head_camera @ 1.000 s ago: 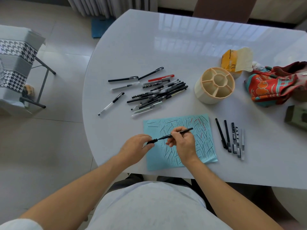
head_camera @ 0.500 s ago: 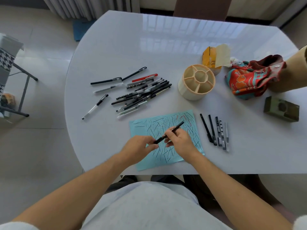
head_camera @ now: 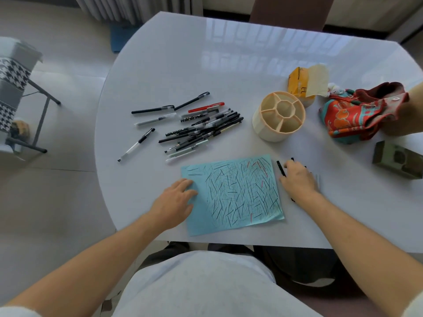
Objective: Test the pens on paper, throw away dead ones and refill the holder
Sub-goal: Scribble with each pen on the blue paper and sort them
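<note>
A blue paper (head_camera: 231, 193) covered in black and red test strokes lies at the table's near edge. My left hand (head_camera: 174, 200) rests flat on its left edge. My right hand (head_camera: 297, 179) is just right of the paper, low over a row of sorted pens (head_camera: 317, 179), fingers curled onto a black pen (head_camera: 280, 168) that lies against the table. Most of that row is hidden under the hand. A pile of several pens (head_camera: 201, 131) lies beyond the paper to the left. The cream, compartmented holder (head_camera: 279, 115) stands empty at centre right.
A yellow packet (head_camera: 299, 85), a red patterned cloth bag (head_camera: 357, 113) and a green box (head_camera: 398, 159) lie at the right. Another person's arm (head_camera: 409, 115) touches the bag. A chair with houndstooth fabric (head_camera: 13, 88) stands on the floor at left.
The pen's cap went back on, then my right hand carried the pen right, off the paper, down to the pen row. My left hand let go and settled on the paper's left edge.
</note>
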Demonstrator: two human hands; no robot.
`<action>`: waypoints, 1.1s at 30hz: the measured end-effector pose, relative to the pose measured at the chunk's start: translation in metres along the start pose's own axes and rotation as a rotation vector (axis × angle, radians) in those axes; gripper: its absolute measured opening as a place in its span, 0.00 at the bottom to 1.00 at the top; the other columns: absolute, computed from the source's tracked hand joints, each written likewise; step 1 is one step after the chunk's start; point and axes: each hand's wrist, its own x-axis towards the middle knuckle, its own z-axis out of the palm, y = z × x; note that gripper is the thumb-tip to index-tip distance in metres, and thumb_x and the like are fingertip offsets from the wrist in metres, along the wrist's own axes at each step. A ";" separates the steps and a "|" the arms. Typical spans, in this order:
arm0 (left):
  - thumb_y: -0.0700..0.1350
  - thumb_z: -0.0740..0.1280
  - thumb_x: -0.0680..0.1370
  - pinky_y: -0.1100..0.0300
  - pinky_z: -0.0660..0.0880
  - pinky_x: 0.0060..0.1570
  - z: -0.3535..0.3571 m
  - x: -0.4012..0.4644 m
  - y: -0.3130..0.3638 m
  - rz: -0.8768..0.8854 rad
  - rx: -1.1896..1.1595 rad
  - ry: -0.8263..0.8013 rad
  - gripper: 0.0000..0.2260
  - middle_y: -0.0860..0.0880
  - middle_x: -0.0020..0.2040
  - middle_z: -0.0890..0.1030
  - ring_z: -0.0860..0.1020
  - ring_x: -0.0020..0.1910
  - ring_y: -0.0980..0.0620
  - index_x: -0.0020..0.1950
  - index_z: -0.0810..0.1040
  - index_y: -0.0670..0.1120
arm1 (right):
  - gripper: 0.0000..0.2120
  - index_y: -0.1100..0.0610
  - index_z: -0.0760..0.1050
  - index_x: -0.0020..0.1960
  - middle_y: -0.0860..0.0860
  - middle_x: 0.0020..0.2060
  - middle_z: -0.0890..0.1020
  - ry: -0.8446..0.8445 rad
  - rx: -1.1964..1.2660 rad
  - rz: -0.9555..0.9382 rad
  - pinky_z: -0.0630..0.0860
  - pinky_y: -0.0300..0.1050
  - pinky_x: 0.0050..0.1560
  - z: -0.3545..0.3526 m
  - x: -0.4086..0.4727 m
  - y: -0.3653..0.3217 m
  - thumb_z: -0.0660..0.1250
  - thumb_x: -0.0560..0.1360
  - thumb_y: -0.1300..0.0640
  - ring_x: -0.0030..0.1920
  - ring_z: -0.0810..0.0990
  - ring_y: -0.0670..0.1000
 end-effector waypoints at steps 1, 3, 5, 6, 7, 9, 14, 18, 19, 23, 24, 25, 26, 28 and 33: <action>0.48 0.64 0.79 0.49 0.63 0.73 0.000 0.000 0.000 -0.005 -0.009 -0.006 0.20 0.47 0.76 0.65 0.59 0.77 0.47 0.71 0.74 0.49 | 0.09 0.61 0.76 0.57 0.60 0.54 0.80 0.037 0.017 -0.026 0.71 0.49 0.45 -0.001 0.002 -0.009 0.67 0.81 0.56 0.47 0.77 0.61; 0.48 0.64 0.79 0.49 0.63 0.73 0.000 0.001 0.001 -0.016 -0.026 -0.009 0.19 0.47 0.77 0.64 0.59 0.77 0.48 0.71 0.74 0.49 | 0.10 0.60 0.77 0.61 0.58 0.57 0.79 0.058 0.067 -0.129 0.75 0.51 0.48 -0.003 0.010 -0.039 0.66 0.81 0.58 0.50 0.78 0.59; 0.48 0.63 0.80 0.50 0.62 0.74 -0.002 0.002 0.002 -0.029 -0.043 -0.013 0.19 0.48 0.78 0.63 0.58 0.78 0.48 0.71 0.74 0.50 | 0.13 0.59 0.78 0.63 0.56 0.61 0.79 0.065 0.131 -0.266 0.75 0.51 0.54 -0.004 0.023 -0.078 0.64 0.80 0.60 0.56 0.79 0.59; 0.48 0.63 0.80 0.50 0.61 0.74 -0.002 0.002 0.002 -0.037 -0.054 -0.014 0.19 0.48 0.78 0.63 0.58 0.78 0.49 0.71 0.74 0.50 | 0.14 0.58 0.78 0.64 0.55 0.62 0.79 0.069 0.140 -0.328 0.73 0.50 0.56 -0.005 0.032 -0.100 0.64 0.80 0.60 0.58 0.79 0.58; 0.48 0.63 0.80 0.51 0.61 0.75 -0.003 0.002 0.002 -0.043 -0.065 -0.020 0.19 0.49 0.78 0.62 0.58 0.78 0.49 0.71 0.74 0.50 | 0.15 0.57 0.77 0.65 0.55 0.63 0.78 0.070 0.127 -0.376 0.73 0.49 0.56 -0.005 0.040 -0.120 0.63 0.80 0.60 0.60 0.78 0.58; 0.48 0.62 0.80 0.51 0.60 0.75 -0.005 0.001 0.003 -0.054 -0.086 -0.048 0.19 0.49 0.79 0.61 0.56 0.79 0.50 0.72 0.74 0.50 | 0.16 0.57 0.76 0.66 0.55 0.63 0.77 0.064 0.043 -0.434 0.74 0.51 0.53 -0.003 0.056 -0.155 0.61 0.79 0.62 0.60 0.77 0.59; 0.50 0.62 0.81 0.47 0.58 0.76 -0.007 -0.001 0.004 -0.089 -0.130 -0.092 0.19 0.51 0.81 0.57 0.53 0.80 0.51 0.72 0.73 0.52 | 0.14 0.57 0.73 0.59 0.57 0.56 0.74 0.075 -0.210 -0.487 0.76 0.53 0.47 0.008 0.075 -0.184 0.60 0.75 0.68 0.55 0.73 0.58; 0.50 0.63 0.81 0.49 0.57 0.76 -0.006 -0.002 0.003 -0.077 -0.133 -0.082 0.18 0.51 0.81 0.57 0.53 0.80 0.50 0.71 0.74 0.52 | 0.11 0.58 0.73 0.57 0.57 0.55 0.76 0.080 -0.292 -0.532 0.72 0.49 0.45 0.012 0.073 -0.170 0.60 0.77 0.64 0.54 0.72 0.57; 0.50 0.63 0.81 0.49 0.57 0.77 -0.007 -0.002 0.003 -0.072 -0.133 -0.085 0.18 0.50 0.80 0.57 0.53 0.80 0.50 0.71 0.74 0.52 | 0.10 0.58 0.74 0.57 0.57 0.55 0.76 0.075 -0.303 -0.542 0.72 0.49 0.47 0.011 0.071 -0.164 0.61 0.77 0.62 0.55 0.72 0.57; 0.49 0.64 0.81 0.52 0.57 0.76 -0.012 0.002 0.004 -0.082 -0.219 -0.057 0.17 0.49 0.78 0.63 0.57 0.78 0.50 0.69 0.75 0.52 | 0.07 0.56 0.76 0.53 0.54 0.49 0.80 0.054 -0.114 -0.507 0.75 0.51 0.49 -0.002 0.051 -0.136 0.63 0.76 0.57 0.50 0.75 0.56; 0.49 0.64 0.81 0.53 0.58 0.75 -0.014 0.003 0.006 -0.099 -0.265 -0.009 0.17 0.50 0.76 0.67 0.60 0.77 0.50 0.69 0.75 0.51 | 0.06 0.54 0.76 0.52 0.52 0.46 0.81 0.033 -0.013 -0.497 0.77 0.51 0.47 -0.006 0.043 -0.129 0.65 0.77 0.56 0.47 0.77 0.55; 0.50 0.64 0.81 0.53 0.61 0.74 -0.017 0.005 0.008 -0.125 -0.314 0.061 0.17 0.51 0.73 0.70 0.64 0.74 0.51 0.70 0.74 0.52 | 0.04 0.53 0.76 0.52 0.49 0.43 0.81 0.001 0.078 -0.501 0.78 0.52 0.45 -0.010 0.034 -0.122 0.66 0.77 0.55 0.44 0.78 0.53; 0.51 0.64 0.81 0.53 0.65 0.71 -0.021 0.007 0.011 -0.153 -0.364 0.135 0.17 0.53 0.70 0.73 0.67 0.71 0.53 0.70 0.73 0.52 | 0.03 0.50 0.77 0.51 0.46 0.40 0.81 -0.035 0.157 -0.516 0.79 0.51 0.43 -0.015 0.023 -0.115 0.67 0.78 0.54 0.41 0.78 0.49; 0.54 0.64 0.81 0.57 0.72 0.61 -0.030 0.013 0.018 -0.192 -0.466 0.208 0.20 0.57 0.62 0.76 0.74 0.60 0.57 0.73 0.67 0.55 | 0.02 0.45 0.78 0.49 0.43 0.36 0.79 -0.079 0.283 -0.561 0.76 0.42 0.38 -0.021 -0.003 -0.103 0.71 0.77 0.52 0.37 0.77 0.44; 0.53 0.64 0.81 0.55 0.77 0.43 -0.051 0.023 0.035 -0.028 -0.453 -0.016 0.11 0.58 0.44 0.81 0.77 0.37 0.60 0.63 0.76 0.57 | 0.08 0.42 0.85 0.46 0.45 0.37 0.85 -0.298 0.632 -0.479 0.80 0.37 0.39 -0.018 -0.058 -0.094 0.79 0.71 0.53 0.37 0.83 0.46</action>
